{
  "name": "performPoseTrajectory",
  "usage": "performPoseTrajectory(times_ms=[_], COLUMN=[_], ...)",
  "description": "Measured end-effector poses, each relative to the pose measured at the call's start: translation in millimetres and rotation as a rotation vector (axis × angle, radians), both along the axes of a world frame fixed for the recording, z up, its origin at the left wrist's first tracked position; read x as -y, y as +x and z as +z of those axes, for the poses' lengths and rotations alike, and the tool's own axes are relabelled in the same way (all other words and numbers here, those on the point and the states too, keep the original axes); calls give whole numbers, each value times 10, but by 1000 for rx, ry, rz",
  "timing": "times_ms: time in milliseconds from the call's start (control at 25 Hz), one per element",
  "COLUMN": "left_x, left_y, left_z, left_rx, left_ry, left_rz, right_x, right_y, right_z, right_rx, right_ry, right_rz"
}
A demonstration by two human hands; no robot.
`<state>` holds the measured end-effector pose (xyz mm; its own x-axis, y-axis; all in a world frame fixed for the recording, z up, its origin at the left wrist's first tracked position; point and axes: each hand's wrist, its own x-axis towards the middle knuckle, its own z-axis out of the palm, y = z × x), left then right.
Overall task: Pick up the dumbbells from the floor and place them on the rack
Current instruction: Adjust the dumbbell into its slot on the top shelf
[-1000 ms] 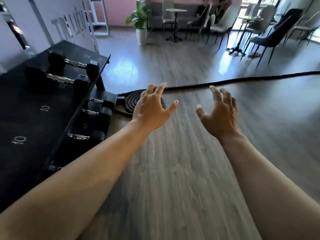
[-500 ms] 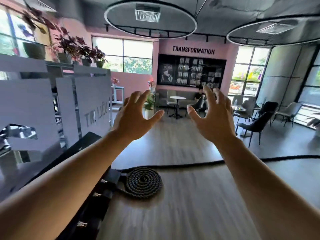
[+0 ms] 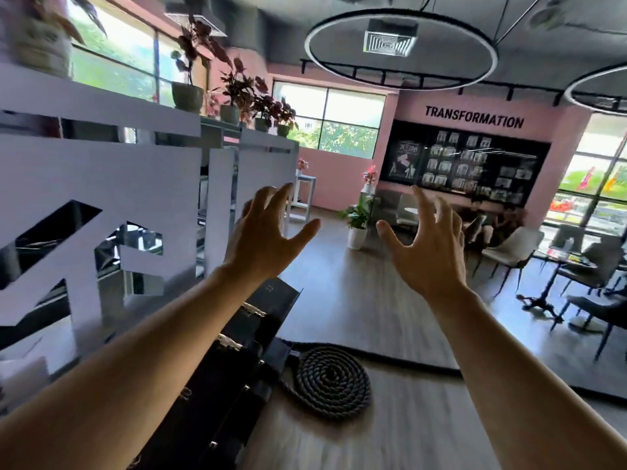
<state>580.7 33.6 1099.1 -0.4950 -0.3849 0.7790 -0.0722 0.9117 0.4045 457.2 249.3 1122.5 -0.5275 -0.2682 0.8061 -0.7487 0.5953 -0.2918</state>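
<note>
Both my hands are raised in front of me with fingers spread and nothing in them: my left hand left of centre, my right hand right of centre. Below my left forearm runs the black dumbbell rack, slanting from the bottom edge up toward the middle. Black dumbbells with shiny metal handles lie on it, partly hidden by my left arm. No dumbbell shows on the wooden floor in this view.
A coiled black battle rope lies on the floor beside the rack's end, its tail stretching right. A white cut-out partition stands at the left. Chairs and tables fill the right; a potted plant stands further back.
My head has tilted up from the rack and floor to the room. Both hands rose with it, staying spread and empty.
</note>
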Motion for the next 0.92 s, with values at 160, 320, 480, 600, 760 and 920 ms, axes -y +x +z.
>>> performPoseTrajectory(times_ms=[160, 320, 480, 600, 760, 920], left_x=[974, 1727, 2412, 2841, 3234, 3570], left_y=[-253, -577, -1047, -1533, -2225, -2680], left_z=[-223, -598, -1192, -1692, -2222, -3058], left_rx=[50, 111, 181, 182, 224, 329], left_ry=[62, 145, 226, 303, 430, 639], left_rz=[70, 145, 234, 326, 439, 560], right_x=[1054, 1938, 2835, 3492, 4194, 4709], right_y=[-448, -933, -1577, -2223, -2913, -3195], right_z=[-312, -720, -1271, -1782, -2437, -3353], right_rx=[100, 178, 250, 331, 491, 663], right_ry=[29, 70, 137, 159, 247, 417], right_rz=[77, 149, 258, 357, 453, 560])
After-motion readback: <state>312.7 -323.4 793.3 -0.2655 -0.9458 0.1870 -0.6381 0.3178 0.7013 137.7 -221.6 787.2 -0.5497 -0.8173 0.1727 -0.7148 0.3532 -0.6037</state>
